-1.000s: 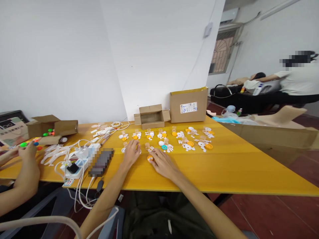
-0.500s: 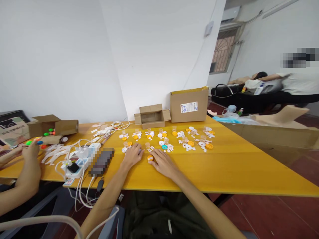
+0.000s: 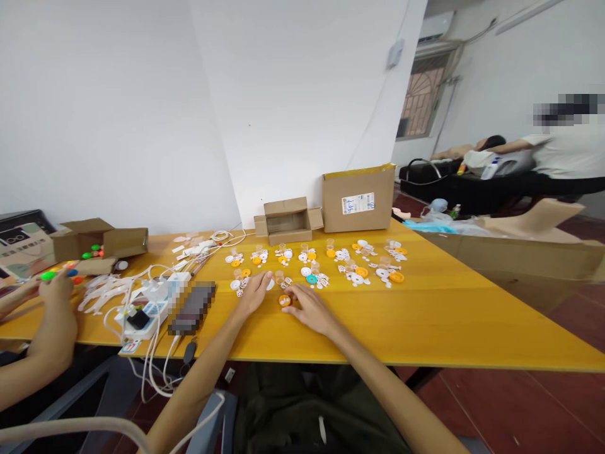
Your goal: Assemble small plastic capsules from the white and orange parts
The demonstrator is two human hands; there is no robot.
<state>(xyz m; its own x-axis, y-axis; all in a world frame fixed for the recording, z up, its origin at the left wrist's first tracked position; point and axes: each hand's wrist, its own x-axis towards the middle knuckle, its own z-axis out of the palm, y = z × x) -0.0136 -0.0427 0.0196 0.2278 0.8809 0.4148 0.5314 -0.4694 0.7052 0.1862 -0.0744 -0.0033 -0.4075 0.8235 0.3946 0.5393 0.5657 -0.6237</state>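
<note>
My left hand [image 3: 255, 291] is closed, with a small white disc [image 3: 270, 284] at its fingertips. Just to the right, my right hand [image 3: 306, 306] curls its thumb and fingers around an orange round part [image 3: 284, 301] that lies on the table and has small white pieces in it. Beyond my hands are clusters of little plastic parts: a clear cup [image 3: 280, 277] stands between them, and a teal ring [image 3: 312, 279] lies among white pieces [image 3: 322, 280]. Farther right lie an orange ring [image 3: 396, 277] and a white disc [image 3: 357, 279].
An open cardboard box [image 3: 289, 228] and a larger closed box [image 3: 358, 200] stand against the wall. On the left are a power strip [image 3: 155, 309] with loose cables, a phone [image 3: 193, 308] and another person's hands [image 3: 55, 287] near coloured balls. The table's front edge [image 3: 378, 364] runs close to me.
My left hand has lifted slightly from the parts, and the white disc now shows at its fingertips. My right hand stays at the orange part.
</note>
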